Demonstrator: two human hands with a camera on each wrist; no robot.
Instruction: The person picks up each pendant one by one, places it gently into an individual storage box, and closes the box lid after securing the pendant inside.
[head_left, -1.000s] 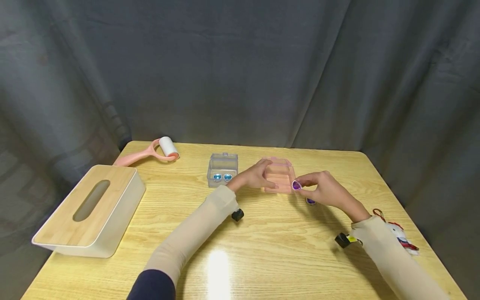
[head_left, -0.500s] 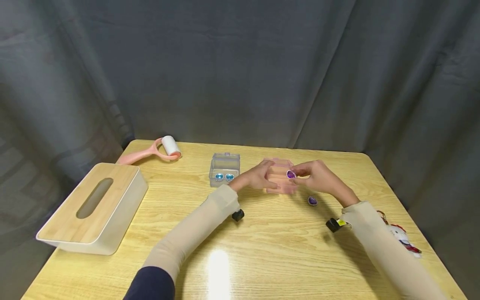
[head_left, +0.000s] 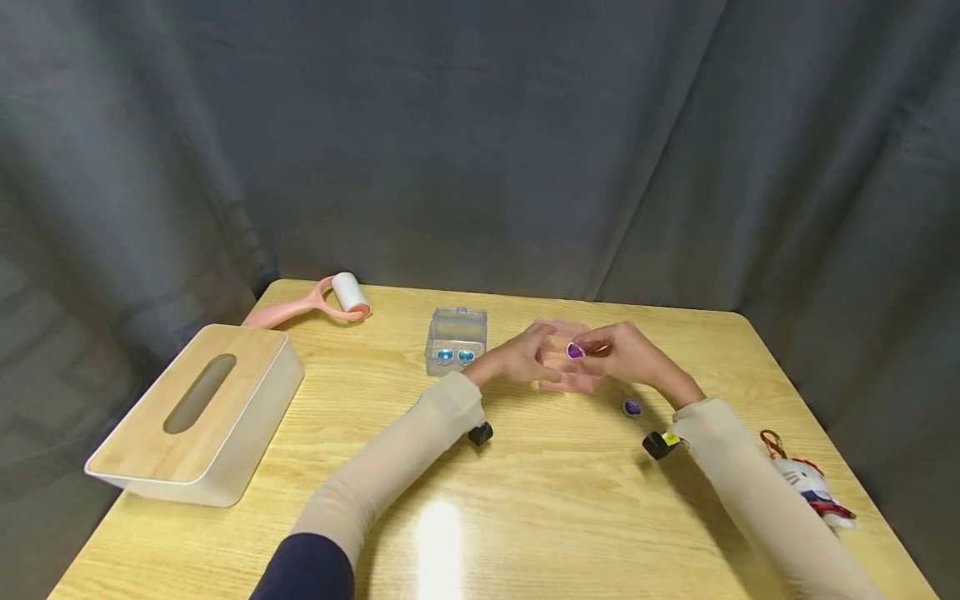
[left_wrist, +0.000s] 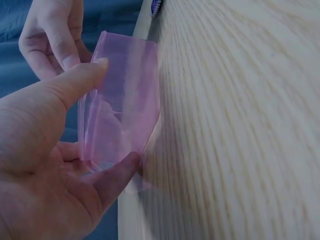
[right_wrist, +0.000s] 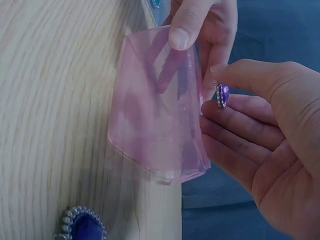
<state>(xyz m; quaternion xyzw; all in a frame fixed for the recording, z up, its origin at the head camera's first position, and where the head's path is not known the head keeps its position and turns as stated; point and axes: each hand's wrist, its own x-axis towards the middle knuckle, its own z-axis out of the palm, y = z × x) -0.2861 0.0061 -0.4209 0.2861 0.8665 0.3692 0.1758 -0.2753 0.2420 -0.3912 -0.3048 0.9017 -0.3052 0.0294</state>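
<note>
My left hand [head_left: 517,354] grips a see-through pink box [left_wrist: 125,100] from its left side, thumb and fingers spread around it. In the head view the box's lid stands up at the back. Over the box, my right hand [head_left: 630,357] pinches a purple jewelled earring [right_wrist: 223,95] with a silver beaded rim between thumb and fingers. A matching purple earring [head_left: 632,407] lies on the table, in front of the box and to its right. Part of the box's inside is hidden by the hands.
Left of the pink box stands an open clear box [head_left: 459,327] with two blue earrings [head_left: 446,356] in it. A pink-handled lint roller [head_left: 307,305] and a wood-topped tissue box [head_left: 202,408] are at the left. A white plush charm [head_left: 810,483] lies at the right edge.
My right hand has carried the purple earring left and slightly up, from the pink box's right edge to over the box. My left hand has kept its grip on the box.
</note>
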